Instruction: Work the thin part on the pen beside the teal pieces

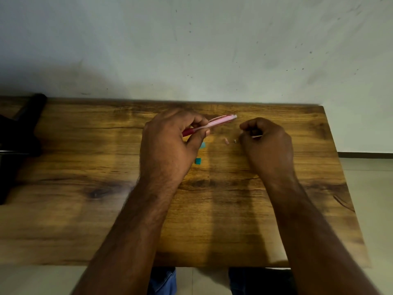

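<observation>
Head view: left hand (170,143) grips pink pen barrel (212,123) at frame centre, w/ fingers curled round it. Right hand (265,143) pinches thin refill (256,136). Loose small parts (226,141) btwn hands could roll off table (234,209) if nudged.

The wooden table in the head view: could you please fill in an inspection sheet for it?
Surface: brown wood-grain table, set against a pale wall.
Job's things: pink plastic pen barrel; small pink piece and tiny metal piece lying on the table.
Clutter: two teal squares; black object at the left edge.
Grippers: left hand grips the barrel; right hand pinches something thin, unclear what.
Cables: nothing seen.
Surroundings: pale tiled floor.
</observation>
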### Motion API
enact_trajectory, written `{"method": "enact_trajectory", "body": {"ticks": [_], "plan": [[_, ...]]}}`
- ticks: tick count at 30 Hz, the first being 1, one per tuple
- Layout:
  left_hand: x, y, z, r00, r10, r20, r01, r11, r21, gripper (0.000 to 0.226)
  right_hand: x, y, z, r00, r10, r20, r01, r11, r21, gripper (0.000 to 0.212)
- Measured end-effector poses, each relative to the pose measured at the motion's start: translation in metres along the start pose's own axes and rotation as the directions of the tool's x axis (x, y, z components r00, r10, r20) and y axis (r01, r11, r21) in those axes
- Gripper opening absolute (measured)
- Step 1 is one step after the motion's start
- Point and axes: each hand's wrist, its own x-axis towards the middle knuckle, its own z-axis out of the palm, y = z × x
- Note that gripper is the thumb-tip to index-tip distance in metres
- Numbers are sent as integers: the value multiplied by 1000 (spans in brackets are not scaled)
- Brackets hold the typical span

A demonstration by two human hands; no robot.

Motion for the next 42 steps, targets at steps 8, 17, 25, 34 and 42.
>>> {"method": "enact_trajectory", "body": {"ticks": [8, 17, 25, 34, 42], "plan": [[0, 0, 0, 1000, -12, 0, 12, 1000, 9, 15, -8, -10, 10, 996, -67, 62, 83, 953, -293, 15], [0, -3, 1, 999, -34, 9, 34, 999, -14, 14, -7, -8, 14, 998, -9, 59, 17, 989, -149, 7], [-1, -3, 2, 999, -41, 17, 41, 999, 1, 16, 2, -16, -5, 944, 104, 315, -331, 325, 886, 15], [0, -3, 2, 1000, -27, 0, 27, 1000, 17, 17, 1, -14, -1, 946, 45, 322, -319, 322, 892, 23], [0, -4, 2, 1000, -13, 4, 13, 1000, 19, 17, -2, -17, 0, 942, 48, 331, -324, 376, 868, 16]]}}
